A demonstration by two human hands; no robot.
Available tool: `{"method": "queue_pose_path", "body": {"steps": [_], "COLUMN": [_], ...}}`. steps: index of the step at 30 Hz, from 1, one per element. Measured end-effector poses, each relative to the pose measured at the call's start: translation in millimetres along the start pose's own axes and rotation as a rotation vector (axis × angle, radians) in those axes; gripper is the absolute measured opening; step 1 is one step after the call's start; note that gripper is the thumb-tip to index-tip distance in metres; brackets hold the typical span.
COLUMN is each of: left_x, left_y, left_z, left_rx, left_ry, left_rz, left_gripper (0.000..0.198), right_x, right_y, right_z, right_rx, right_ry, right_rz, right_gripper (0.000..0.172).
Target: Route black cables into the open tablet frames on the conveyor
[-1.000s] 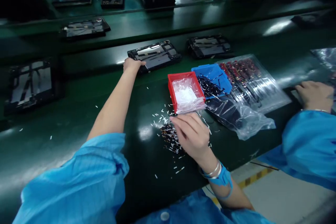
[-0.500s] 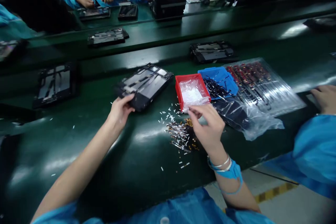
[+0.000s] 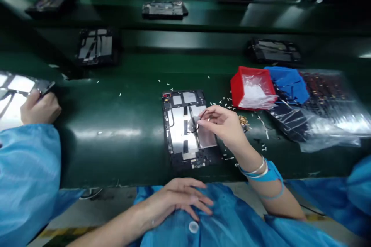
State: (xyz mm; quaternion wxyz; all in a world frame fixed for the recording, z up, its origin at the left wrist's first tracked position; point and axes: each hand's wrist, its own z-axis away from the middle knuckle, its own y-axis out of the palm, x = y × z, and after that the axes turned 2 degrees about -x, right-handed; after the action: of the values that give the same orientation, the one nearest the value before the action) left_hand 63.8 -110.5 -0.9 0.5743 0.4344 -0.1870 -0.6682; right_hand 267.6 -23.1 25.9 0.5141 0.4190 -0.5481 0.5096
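Note:
An opened tablet-like device [image 3: 176,123] lies on the green bench in front of me, its silver panels and dark strips facing up. Over its right half, my right hand [image 3: 223,123] pinches a thin black cable [image 3: 193,130] between thumb and fingertips. My left hand [image 3: 179,198] rests against my blue smock below the bench edge, fingers spread and holding nothing. Small brass-coloured parts [image 3: 244,121] and white slivers lie beside my right hand.
A red bin [image 3: 238,87] of clear bags and a blue bin [image 3: 300,87] stand at the right, beside plastic packaging [image 3: 327,129] and a clear tray [image 3: 350,96]. Other devices [image 3: 97,46] lie farther back. At the left, another person's hand [image 3: 42,108] holds a device.
The view has shifted. My left hand has let go of the device and drawn back to my smock. My right hand has left the red bin and is over the device, now lying flat.

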Motion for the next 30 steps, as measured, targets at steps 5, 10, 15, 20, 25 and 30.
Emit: {"method": "queue_pose_path", "body": {"steps": [5, 10, 15, 20, 25, 30], "left_x": [-38.7, -74.0, -79.0, -77.2, -76.5, -78.5], "left_y": [-21.3, -56.2, -73.0, -73.8, -73.3, -68.4], "left_z": [20.9, 22.3, 12.2, 7.2, 5.4, 5.4], "left_rx": [-0.215, -0.749, -0.709, -0.668, -0.689, -0.705], "left_ry": [0.616, 1.218, 1.215, 1.193, 1.187, 1.182], "left_rz": [-0.704, -1.483, -1.894, -2.075, -2.082, -2.109], "left_gripper": [0.017, 0.015, 0.027, 0.033, 0.033, 0.03], "right_x": [-7.2, -14.3, -14.9, -14.4, -8.4, -3.3], "right_y": [43.4, 55.3, 53.5, 53.1, 51.8, 48.5], "right_z": [-17.1, -32.1, -36.0, -36.9, -41.3, -49.1], "right_rx": [0.152, 0.178, 0.239, 0.242, 0.279, 0.331], "right_ry": [0.133, 0.115, 0.087, 0.016, 0.017, -0.008], "right_rz": [0.027, 0.116, 0.265, 0.347, 0.411, 0.512], "right_gripper": [0.017, 0.016, 0.011, 0.008, 0.007, 0.01]}}
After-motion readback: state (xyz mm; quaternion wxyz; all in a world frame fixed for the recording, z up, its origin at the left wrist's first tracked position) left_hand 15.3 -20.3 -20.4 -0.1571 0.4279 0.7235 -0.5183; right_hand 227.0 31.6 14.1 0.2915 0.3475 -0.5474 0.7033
